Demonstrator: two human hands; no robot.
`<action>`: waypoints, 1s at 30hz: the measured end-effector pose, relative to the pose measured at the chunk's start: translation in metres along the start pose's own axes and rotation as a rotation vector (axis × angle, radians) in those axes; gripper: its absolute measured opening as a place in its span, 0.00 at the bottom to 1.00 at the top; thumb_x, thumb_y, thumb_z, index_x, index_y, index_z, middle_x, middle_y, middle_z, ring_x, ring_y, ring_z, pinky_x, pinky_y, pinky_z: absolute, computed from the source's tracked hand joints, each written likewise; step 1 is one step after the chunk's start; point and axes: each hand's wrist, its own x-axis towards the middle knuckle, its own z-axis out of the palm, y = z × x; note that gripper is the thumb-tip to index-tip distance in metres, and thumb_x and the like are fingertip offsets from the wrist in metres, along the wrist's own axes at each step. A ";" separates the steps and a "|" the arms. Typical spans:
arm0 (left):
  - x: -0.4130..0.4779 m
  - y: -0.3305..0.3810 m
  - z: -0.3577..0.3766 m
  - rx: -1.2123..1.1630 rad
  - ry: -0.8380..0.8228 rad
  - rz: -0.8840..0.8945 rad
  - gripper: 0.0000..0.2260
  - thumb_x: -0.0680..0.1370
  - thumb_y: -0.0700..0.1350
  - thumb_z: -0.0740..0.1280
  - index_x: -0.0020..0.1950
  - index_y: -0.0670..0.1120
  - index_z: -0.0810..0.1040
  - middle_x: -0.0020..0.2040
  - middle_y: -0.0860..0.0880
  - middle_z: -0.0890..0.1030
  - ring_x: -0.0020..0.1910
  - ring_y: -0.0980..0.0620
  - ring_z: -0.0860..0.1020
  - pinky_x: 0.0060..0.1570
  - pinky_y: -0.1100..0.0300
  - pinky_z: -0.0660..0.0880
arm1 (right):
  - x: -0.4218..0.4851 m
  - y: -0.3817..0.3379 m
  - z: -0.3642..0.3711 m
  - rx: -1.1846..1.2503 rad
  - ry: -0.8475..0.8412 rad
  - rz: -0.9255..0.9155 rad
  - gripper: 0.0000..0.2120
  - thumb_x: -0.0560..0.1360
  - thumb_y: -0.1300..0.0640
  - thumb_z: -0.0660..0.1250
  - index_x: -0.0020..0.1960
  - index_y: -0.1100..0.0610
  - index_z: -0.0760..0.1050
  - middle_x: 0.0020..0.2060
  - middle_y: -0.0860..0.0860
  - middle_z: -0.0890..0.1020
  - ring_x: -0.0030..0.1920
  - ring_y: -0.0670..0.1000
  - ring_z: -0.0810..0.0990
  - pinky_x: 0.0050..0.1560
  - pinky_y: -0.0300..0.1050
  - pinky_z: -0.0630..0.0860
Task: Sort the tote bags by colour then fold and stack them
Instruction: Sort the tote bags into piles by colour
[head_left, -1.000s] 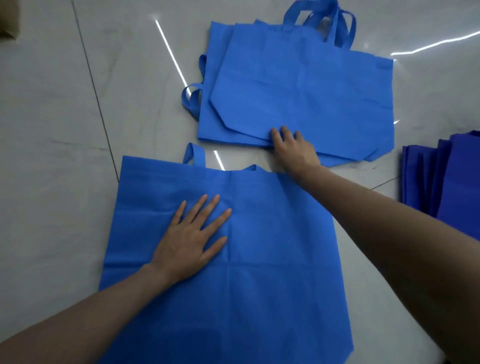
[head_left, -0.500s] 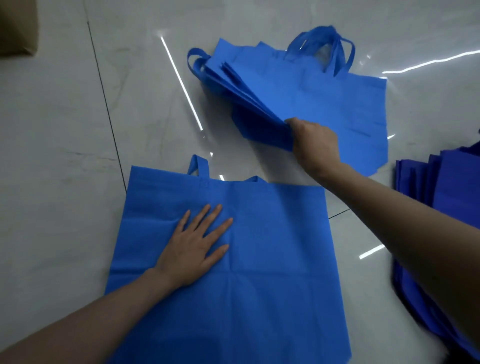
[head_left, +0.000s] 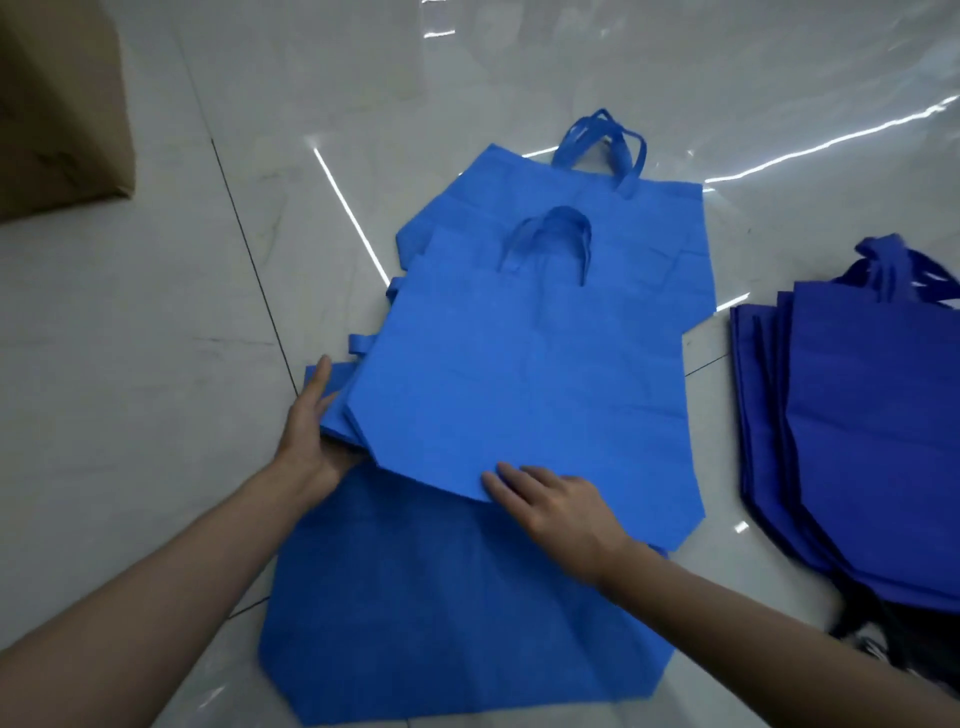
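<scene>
Starting at the far left, a brown cardboard box (head_left: 57, 104) sits on the pale, glossy tiled floor (head_left: 130, 364), well apart from the work. The person's left hand (head_left: 311, 431) is pressed against the left edge of a loose bundle of mid-blue non-woven fabric tote bags (head_left: 519, 374). Its fingers are straight along the bundle's side and the corner of the layers sits in the palm. Under the bundle's near end, a single mid-blue tote bag (head_left: 441, 649) lies flat on the floor, closest to the person. The top bag's loop handles (head_left: 550, 239) point away, and beyond them another mid-blue bag (head_left: 649, 218) lies flat with its own handles at the far end. The right hand (head_left: 556, 509) rests on the near edge of the top bag, fingers laid out flat and pointing left. I cannot see its thumb. The two hands are apart, one at each near corner. Off to the right, a separate heap of darker royal-blue tote bags (head_left: 857, 441) lies on the floor, not touching the mid-blue ones.
</scene>
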 end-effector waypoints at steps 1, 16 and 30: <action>-0.001 0.001 -0.007 0.068 -0.019 -0.040 0.20 0.74 0.61 0.63 0.46 0.46 0.83 0.44 0.46 0.83 0.40 0.48 0.82 0.43 0.53 0.75 | -0.009 -0.008 0.000 0.021 -0.025 -0.022 0.20 0.67 0.64 0.53 0.57 0.59 0.70 0.43 0.52 0.83 0.33 0.52 0.81 0.19 0.38 0.71; -0.036 -0.010 -0.075 1.301 -0.159 -0.174 0.21 0.68 0.59 0.74 0.48 0.43 0.79 0.45 0.48 0.83 0.41 0.50 0.80 0.33 0.62 0.72 | -0.053 -0.019 -0.019 0.099 -0.498 0.354 0.21 0.74 0.45 0.56 0.57 0.59 0.76 0.56 0.56 0.79 0.50 0.57 0.81 0.43 0.46 0.80; -0.018 -0.014 -0.116 1.106 0.032 0.170 0.16 0.80 0.47 0.62 0.43 0.33 0.70 0.41 0.39 0.78 0.40 0.49 0.72 0.40 0.56 0.62 | -0.078 0.073 -0.019 0.360 -0.403 1.674 0.43 0.69 0.45 0.73 0.72 0.62 0.55 0.69 0.61 0.62 0.68 0.63 0.63 0.61 0.59 0.68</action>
